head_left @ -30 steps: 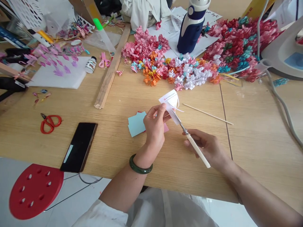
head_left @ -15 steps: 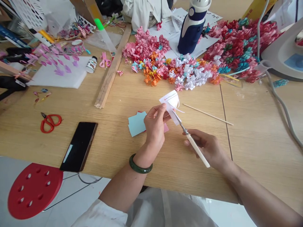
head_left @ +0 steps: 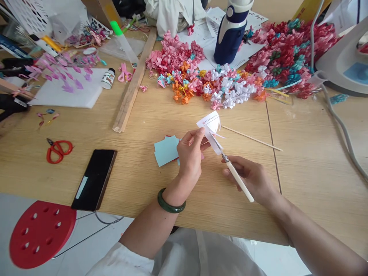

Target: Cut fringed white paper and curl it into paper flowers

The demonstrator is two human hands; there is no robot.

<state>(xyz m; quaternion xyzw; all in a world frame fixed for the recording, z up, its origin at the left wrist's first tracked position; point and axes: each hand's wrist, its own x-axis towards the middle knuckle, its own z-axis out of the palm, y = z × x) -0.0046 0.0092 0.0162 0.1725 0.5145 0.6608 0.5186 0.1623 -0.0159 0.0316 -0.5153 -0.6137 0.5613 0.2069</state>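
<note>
Paper (head_left: pixel 212 121) in left hand (head_left: pixel 190 155)

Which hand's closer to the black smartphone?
Left. The left hand, gripping white paper, is right of the black smartphone, slightly farther up the table; the right hand, holding a white-handled cutting tool, is farther right still.

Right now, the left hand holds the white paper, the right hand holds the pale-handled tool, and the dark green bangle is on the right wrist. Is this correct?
Not entirely: the head view shows the dark green bangle on the left wrist, not the right. The left hand does hold the white paper, and the right hand the pale-handled tool.
</note>
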